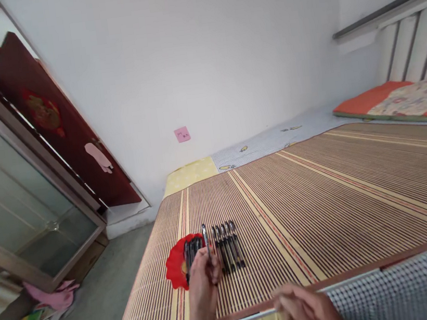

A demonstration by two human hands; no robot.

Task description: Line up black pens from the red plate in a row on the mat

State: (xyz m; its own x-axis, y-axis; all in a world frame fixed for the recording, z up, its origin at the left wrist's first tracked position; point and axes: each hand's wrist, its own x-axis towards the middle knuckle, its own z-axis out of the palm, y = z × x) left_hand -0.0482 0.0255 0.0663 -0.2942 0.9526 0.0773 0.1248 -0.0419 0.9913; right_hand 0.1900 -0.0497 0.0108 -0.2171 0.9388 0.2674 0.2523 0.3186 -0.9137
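Note:
My left hand point(204, 269) is closed around a black pen point(205, 234), which points away from me with its cap end up. It hovers between a red scalloped plate point(175, 262) and a row of pens. Several dark pens point(192, 249) lie on the plate, partly hidden by my hand and wrist. To the right, several black-capped pens point(228, 244) lie side by side on the striped mat point(282, 203). My right hand point(306, 308) rests near the mat's front edge, its fingers loosely bent and apart, with nothing visible in them.
The mat covers a bed against a white wall bearing a pink note point(182, 134). A folded orange quilt point(398, 100) lies at the far right. On the left are a dark red door point(63, 127), a glass-panelled frame point(22, 174) and grey floor point(126, 260).

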